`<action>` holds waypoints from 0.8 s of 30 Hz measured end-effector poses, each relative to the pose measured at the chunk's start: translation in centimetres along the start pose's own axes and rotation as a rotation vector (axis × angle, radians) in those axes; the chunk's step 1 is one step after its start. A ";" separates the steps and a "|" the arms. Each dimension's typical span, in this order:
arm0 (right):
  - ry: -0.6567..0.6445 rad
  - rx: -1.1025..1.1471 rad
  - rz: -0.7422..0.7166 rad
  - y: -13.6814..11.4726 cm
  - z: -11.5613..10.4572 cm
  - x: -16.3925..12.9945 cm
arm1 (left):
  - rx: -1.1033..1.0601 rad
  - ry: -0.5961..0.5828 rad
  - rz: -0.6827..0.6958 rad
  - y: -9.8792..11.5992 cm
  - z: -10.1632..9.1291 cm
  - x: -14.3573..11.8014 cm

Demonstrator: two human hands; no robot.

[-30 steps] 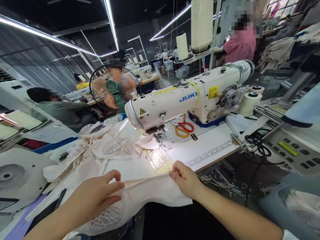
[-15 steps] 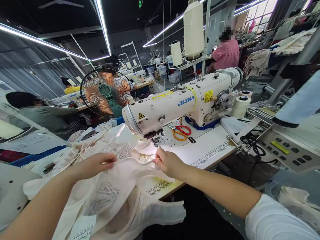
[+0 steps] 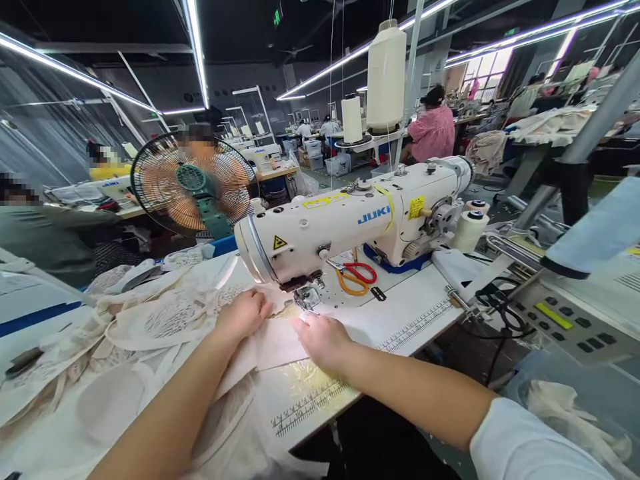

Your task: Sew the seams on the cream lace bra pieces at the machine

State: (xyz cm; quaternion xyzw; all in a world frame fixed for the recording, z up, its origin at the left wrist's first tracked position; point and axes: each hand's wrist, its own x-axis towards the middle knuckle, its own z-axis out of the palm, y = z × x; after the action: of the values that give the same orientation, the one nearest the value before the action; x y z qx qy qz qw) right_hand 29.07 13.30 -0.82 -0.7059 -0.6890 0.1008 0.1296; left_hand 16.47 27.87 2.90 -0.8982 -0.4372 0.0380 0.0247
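A pale pink bra point(image 3: 280, 343) with lace lies over the front of the sewing machine bed, its near edge hanging toward my lap. My left hand point(image 3: 244, 315) has its fingers curled together on the cloth, just left of the presser foot point(image 3: 306, 298). On the other side my right hand point(image 3: 323, 341) pinches the cloth's edge, fingertips close in front of the foot. The white JUKI sewing machine point(image 3: 325, 230) stands over both hands. Whether the needle is in the cloth cannot be made out.
Scissors point(image 3: 354, 279) with red and orange handles and a small black blade point(image 3: 379, 294) lie right of the foot. More lace bra pieces point(image 3: 165, 320) heap on the left. A fan point(image 3: 195, 183) stands behind, and a control panel point(image 3: 565, 317) sits at right. Several co-workers sit farther off.
Both hands have moved in toward the presser foot, the left one rightward and closer to the right. The bra that was held up between them now lies flatter at the foot.
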 end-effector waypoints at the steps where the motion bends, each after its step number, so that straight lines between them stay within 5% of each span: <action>1: -0.005 0.011 0.005 0.0 0.0 0.1 | 0.016 0.017 -0.004 0.2 -0.3 0.1; 5: -0.017 0.050 0.084 0.6 -0.2 0.6 | 0.030 0.133 0.092 2.8 -0.2 -1.9; 8: -0.021 0.075 0.134 1.0 -0.3 1.0 | -0.110 0.188 0.358 4.3 2.0 -4.1; 11: -0.007 0.083 0.161 1.0 -0.2 1.3 | -0.243 0.367 0.594 3.8 4.5 -4.9; 13: 0.010 0.080 0.161 0.9 0.0 1.4 | -0.175 0.395 0.584 3.1 5.2 -4.6; 19: 0.183 -0.070 0.042 0.5 0.3 0.4 | 0.140 0.051 0.384 3.1 1.9 -2.4; 24: 0.124 -0.211 -0.243 0.9 1.4 -0.3 | 0.195 0.074 0.256 2.3 0.9 -1.8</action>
State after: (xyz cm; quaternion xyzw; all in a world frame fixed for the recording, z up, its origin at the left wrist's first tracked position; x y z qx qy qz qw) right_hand 29.48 13.05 -2.49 -0.6318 -0.7669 -0.0320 0.1082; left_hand 17.11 25.04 1.93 -0.9407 -0.3123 0.0498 0.1226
